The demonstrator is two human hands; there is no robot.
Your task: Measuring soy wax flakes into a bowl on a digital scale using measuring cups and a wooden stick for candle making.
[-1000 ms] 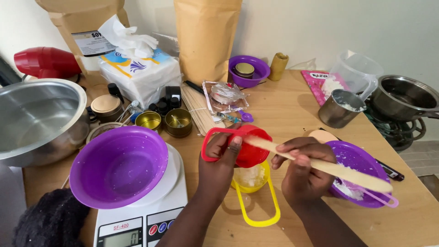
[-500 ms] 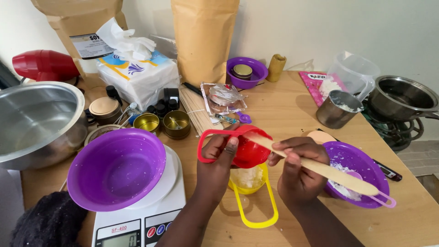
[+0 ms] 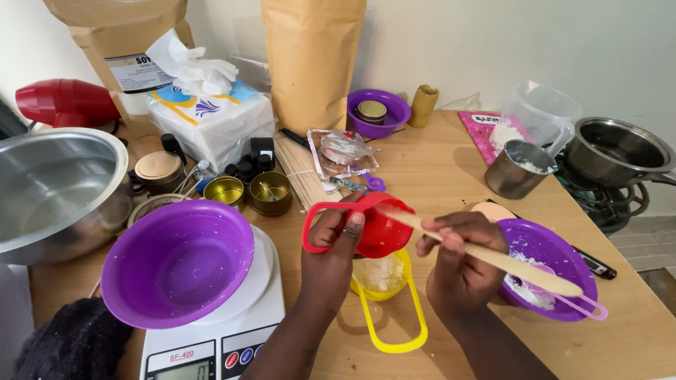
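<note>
My left hand [image 3: 331, 246] grips the handle of a red measuring cup [image 3: 377, 226], tilted over a yellow measuring cup [image 3: 384, 278] that lies on the wooden table and holds white flakes. My right hand [image 3: 461, 264] holds a flat wooden stick [image 3: 486, 255]; its far tip reaches into the red cup, its near end sticks out over a small purple dish [image 3: 546, 267] with white flakes.
A large purple bowl [image 3: 176, 260] sits on a white kitchen scale [image 3: 211, 345] at the left. A steel bowl [image 3: 53, 190] is beyond it. Small tins [image 3: 271, 191], a tissue pack [image 3: 211, 119], brown paper bags [image 3: 313, 60], a steel cup [image 3: 517, 169] and a pot [image 3: 620, 151] crowd the back.
Both hands have risen slightly with the red cup. The stick's near end has dropped a little lower over the small purple dish.
</note>
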